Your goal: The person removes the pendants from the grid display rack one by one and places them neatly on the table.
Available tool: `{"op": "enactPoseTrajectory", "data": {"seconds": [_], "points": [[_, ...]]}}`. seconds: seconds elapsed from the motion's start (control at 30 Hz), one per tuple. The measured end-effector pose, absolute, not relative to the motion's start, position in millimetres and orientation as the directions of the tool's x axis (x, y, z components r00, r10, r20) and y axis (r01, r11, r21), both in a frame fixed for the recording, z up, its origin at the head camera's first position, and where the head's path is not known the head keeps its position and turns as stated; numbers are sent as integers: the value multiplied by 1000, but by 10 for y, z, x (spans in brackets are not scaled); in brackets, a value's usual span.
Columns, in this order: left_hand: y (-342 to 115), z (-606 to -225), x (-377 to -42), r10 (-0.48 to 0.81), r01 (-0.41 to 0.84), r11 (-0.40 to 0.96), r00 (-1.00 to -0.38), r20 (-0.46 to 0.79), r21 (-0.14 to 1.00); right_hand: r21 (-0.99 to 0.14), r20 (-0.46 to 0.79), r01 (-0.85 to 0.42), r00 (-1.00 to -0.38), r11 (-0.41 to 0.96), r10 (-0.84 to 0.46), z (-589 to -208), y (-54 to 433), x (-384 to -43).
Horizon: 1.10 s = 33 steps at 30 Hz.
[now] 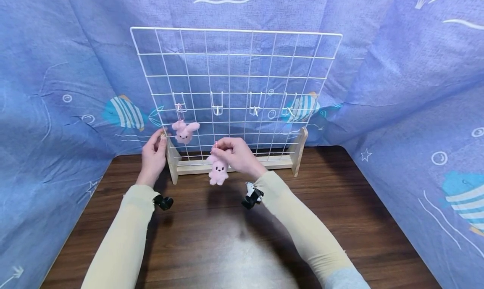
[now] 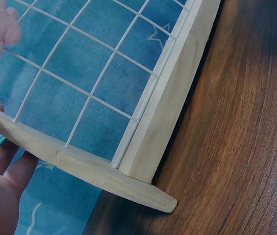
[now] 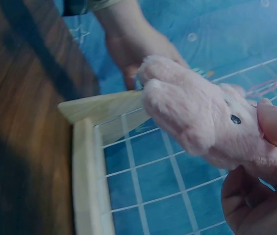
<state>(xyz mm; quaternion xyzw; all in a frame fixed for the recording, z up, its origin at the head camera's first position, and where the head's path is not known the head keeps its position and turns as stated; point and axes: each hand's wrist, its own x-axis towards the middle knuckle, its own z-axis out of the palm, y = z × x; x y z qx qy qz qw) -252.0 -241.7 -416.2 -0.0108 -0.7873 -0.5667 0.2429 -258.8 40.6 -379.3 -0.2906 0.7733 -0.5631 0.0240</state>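
Observation:
My right hand (image 1: 242,154) pinches a pink plush keychain (image 1: 218,174) near its top, with a bit of pink strap showing above the fingers. The toy hangs upright in front of the lower part of a white wire grid (image 1: 242,30). In the right wrist view the plush (image 3: 192,110) fills the middle, thumb and fingers at its head end. My left hand (image 1: 153,156) holds the left side post of the wooden stand (image 2: 79,166), fingers behind the wood. A second pink plush with long ears (image 1: 184,134) hangs from the leftmost hook on the grid.
Three more white hooks stand in a row on the grid: a middle-left hook (image 1: 217,110), a middle-right hook (image 1: 255,111) and a right hook (image 1: 289,111). The stand's base rests on a dark wooden table (image 1: 211,247). Blue fish-print cloth (image 1: 397,112) surrounds it.

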Motion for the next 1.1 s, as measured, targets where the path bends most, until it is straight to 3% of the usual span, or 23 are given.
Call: {"op": "enactPoseTrajectory", "data": {"seconds": [0.63, 1.1], "points": [[-2404, -4112, -2513, -248, 263, 345, -900, 358, 901, -873, 160, -354, -859, 337, -486, -4492, 412, -2738], [-2428, -4137, -2517, -251, 272, 328, -898, 361, 905, -771, 117, -438, -811, 462, -574, -4893, 419, -2725]]}}
